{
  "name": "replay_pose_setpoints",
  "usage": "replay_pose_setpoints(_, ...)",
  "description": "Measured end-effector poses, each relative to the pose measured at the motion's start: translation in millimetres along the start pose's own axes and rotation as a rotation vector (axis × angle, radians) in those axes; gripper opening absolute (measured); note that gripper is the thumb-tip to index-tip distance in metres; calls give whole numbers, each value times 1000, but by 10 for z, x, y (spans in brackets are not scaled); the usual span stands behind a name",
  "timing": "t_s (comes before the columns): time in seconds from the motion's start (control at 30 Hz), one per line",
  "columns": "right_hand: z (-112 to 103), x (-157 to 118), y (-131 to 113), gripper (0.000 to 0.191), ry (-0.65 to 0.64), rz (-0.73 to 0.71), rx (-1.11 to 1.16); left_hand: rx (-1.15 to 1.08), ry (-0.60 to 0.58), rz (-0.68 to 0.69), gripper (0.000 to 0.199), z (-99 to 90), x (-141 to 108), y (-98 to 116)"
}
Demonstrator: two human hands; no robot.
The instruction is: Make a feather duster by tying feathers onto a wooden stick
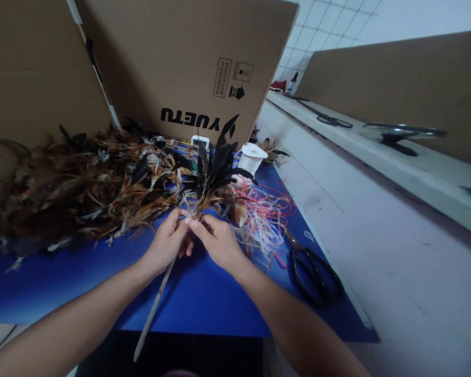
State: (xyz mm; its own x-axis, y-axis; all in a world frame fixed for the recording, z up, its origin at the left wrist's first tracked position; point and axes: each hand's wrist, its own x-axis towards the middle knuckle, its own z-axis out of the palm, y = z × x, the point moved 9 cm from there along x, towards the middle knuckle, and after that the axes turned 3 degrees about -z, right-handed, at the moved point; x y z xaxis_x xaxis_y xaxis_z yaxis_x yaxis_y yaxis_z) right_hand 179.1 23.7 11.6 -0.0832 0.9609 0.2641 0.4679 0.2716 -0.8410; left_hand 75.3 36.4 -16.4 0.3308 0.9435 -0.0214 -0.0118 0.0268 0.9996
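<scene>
Both hands meet at the base of a feather bunch [212, 170], dark on top and brown lower down, above the blue table [220, 314]. My left hand [168, 241] is closed round the bunch's base, where a thin pale stick [154, 311] slants down past the table's front edge. My right hand [216, 242] pinches at the same base, thumb close to the left thumb. The exact spot between the fingertips is too small to make out. Just right of the hands lies a tangle of pink and white strings [265, 220].
A large pile of brown feathers [82, 183] covers the left. Black-handled scissors [314, 272] lie at the right. Behind stand a white spool [251, 157], a small white device [200, 141] and a cardboard box [180, 63]. A ledge [361, 141] runs along the right wall.
</scene>
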Motion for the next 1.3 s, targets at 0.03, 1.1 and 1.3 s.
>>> replay_pose_setpoints(0.03, 18, 1, 33, 39, 7, 13, 39, 21, -3, 18, 22, 0, -6, 11)
replay_pose_setpoints(1.1, -46, 28, 436, 31, 195, 200, 596, 1109, 468, 150, 23, -1267, -317, 529)
replay_pose_setpoints(1.3, -2, 20, 366, 31, 158, 164, 605, 1517, 442, 57, 27, -1457, -474, 189)
